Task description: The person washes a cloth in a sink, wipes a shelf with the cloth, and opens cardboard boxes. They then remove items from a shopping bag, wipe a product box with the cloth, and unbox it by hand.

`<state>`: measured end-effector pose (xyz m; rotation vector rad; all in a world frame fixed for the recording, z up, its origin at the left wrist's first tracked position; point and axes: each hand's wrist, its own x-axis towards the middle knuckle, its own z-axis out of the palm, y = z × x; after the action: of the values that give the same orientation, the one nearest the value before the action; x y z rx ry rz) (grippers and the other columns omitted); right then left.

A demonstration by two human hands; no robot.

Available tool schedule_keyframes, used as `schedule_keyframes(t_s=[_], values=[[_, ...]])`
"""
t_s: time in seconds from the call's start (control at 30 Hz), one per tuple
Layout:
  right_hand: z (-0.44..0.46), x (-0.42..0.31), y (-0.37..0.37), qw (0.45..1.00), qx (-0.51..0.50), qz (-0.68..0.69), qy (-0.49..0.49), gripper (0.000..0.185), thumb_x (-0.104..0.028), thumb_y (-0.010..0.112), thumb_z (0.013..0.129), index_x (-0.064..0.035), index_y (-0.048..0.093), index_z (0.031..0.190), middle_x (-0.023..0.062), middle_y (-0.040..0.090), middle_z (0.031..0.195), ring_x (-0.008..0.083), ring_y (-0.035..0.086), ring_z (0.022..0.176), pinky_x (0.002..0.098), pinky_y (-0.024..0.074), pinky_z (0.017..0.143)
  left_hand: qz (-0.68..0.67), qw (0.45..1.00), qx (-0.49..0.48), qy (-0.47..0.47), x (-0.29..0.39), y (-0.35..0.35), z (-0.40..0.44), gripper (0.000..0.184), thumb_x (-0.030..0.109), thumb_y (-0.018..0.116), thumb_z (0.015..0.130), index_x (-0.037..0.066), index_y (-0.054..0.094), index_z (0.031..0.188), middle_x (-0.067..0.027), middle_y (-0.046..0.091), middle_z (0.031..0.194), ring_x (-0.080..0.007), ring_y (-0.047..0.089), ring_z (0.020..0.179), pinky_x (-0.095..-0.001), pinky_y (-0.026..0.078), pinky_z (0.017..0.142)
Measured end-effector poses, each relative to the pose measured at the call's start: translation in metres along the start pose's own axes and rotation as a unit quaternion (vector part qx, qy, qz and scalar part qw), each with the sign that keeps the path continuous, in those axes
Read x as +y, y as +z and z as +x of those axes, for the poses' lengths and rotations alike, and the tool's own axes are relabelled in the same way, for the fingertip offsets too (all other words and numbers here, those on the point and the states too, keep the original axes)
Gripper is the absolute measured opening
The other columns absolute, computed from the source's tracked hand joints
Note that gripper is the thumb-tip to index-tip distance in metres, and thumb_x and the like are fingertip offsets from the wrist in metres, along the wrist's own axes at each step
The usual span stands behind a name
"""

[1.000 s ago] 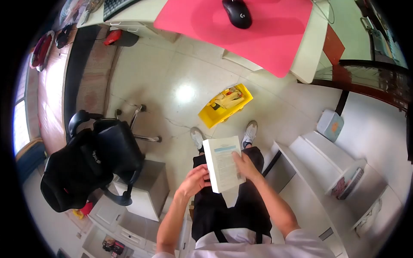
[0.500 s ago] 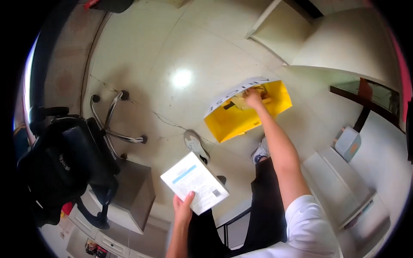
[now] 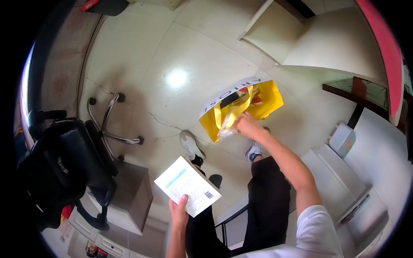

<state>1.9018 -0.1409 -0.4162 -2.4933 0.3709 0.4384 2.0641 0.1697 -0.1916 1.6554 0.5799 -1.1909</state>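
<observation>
My left hand (image 3: 179, 210) grips a thick white book (image 3: 189, 185) by its lower edge, thumb on top. A blue band, small print and a barcode show on its upward face. My right hand (image 3: 248, 124) is at the near rim of a yellow paper bag (image 3: 271, 99) with ARIOSE printed on its white outside. Its fingers are closed on a clear plastic packet (image 3: 227, 131), partly hidden behind the hand. Yellow ribbon handles (image 3: 218, 115) rise beside it. Inside the bag lie a dark item (image 3: 229, 100) and red-and-yellow things (image 3: 257, 99), which I cannot make out.
To the left, a black office chair (image 3: 71, 155) with chrome wheeled legs stands by a grey cabinet (image 3: 129, 193). White furniture (image 3: 340, 176) with a small grey-blue box (image 3: 343, 139) is at the right. My shoes (image 3: 190, 144) are on the tiled floor (image 3: 142, 99).
My right hand has come out from deep in the bag toward its near rim, bringing clear plastic into view. The yellow handles now stand up. My left hand still holds the book.
</observation>
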Motion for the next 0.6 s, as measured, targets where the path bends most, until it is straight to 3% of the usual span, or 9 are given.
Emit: schedule_keyframes(t_s=[0.03,0.1,0.17,0.23,0.3,0.4,0.6], values=[[-0.006,-0.006,-0.007,1.000,0.000,0.001,0.002,0.016,-0.011,0.059,0.073,-0.0057,0.066,0.086,0.0082,0.065,0.093,0.0259,0.056,0.096,0.0392,0.0429,0.091,-0.003,1.000,-0.007,-0.005,0.001,0.001,-0.002,0.050,0.016,0.067,0.084,-0.003,0.045,0.124,-0.0128,0.057,0.117,-0.0214,0.056,0.106,-0.0351,0.044,0.093],[-0.015,-0.015,-0.021,0.987,0.128,0.021,-0.094,0.015,-0.009,0.054,0.077,-0.0061,0.064,0.088,0.0060,0.064,0.092,0.0234,0.056,0.098,0.0368,0.0445,0.090,-0.004,1.000,-0.015,-0.007,0.004,0.006,-0.007,0.049,0.015,0.066,0.084,-0.003,0.045,0.125,-0.0128,0.057,0.118,-0.0212,0.056,0.106,-0.0350,0.044,0.093],[-0.023,-0.031,-0.034,0.986,0.119,-0.010,-0.113,0.014,-0.010,0.056,0.077,-0.0072,0.062,0.090,0.0051,0.064,0.095,0.0231,0.058,0.098,0.0357,0.0462,0.090,-0.011,1.000,-0.017,-0.009,0.007,0.012,-0.011,0.048,0.014,0.065,0.085,-0.003,0.045,0.125,-0.0128,0.057,0.118,-0.0209,0.056,0.106,-0.0349,0.044,0.093],[-0.031,-0.045,-0.047,0.967,0.205,0.028,-0.147,0.014,-0.011,0.057,0.077,-0.0063,0.061,0.089,0.0062,0.064,0.100,0.0230,0.059,0.100,0.0361,0.0468,0.091,-0.009,1.000,-0.021,-0.004,0.005,0.013,-0.011,0.047,0.013,0.065,0.085,-0.003,0.045,0.125,-0.0128,0.057,0.118,-0.0208,0.056,0.106,-0.0349,0.044,0.093],[-0.041,-0.050,-0.066,0.966,0.210,0.028,-0.146,0.016,-0.011,0.059,0.076,-0.0053,0.062,0.091,0.0068,0.064,0.105,0.0228,0.058,0.104,0.0361,0.0467,0.094,-0.008,1.000,-0.024,0.000,0.004,0.015,-0.011,0.047,0.013,0.064,0.086,-0.003,0.045,0.125,-0.0128,0.057,0.118,-0.0207,0.056,0.106,-0.0350,0.044,0.094],[-0.057,-0.060,-0.087,0.942,0.312,-0.007,-0.121,0.020,-0.008,0.061,0.076,-0.0044,0.064,0.096,0.0061,0.063,0.110,0.0233,0.059,0.107,0.0354,0.0473,0.095,0.006,1.000,-0.020,0.004,0.011,0.020,-0.015,0.047,0.014,0.064,0.086,-0.003,0.045,0.124,-0.0121,0.057,0.118,-0.0205,0.056,0.107,-0.0350,0.044,0.093],[-0.075,-0.066,-0.090,0.953,0.289,0.001,-0.089,0.022,-0.008,0.061,0.076,-0.0046,0.062,0.098,0.0076,0.062,0.107,0.0244,0.058,0.105,0.0385,0.0459,0.096,-0.013,0.999,-0.037,0.020,0.011,0.015,-0.014,0.046,0.015,0.065,0.085,-0.003,0.047,0.124,-0.0120,0.057,0.118,-0.0204,0.056,0.107,-0.0346,0.044,0.094]])
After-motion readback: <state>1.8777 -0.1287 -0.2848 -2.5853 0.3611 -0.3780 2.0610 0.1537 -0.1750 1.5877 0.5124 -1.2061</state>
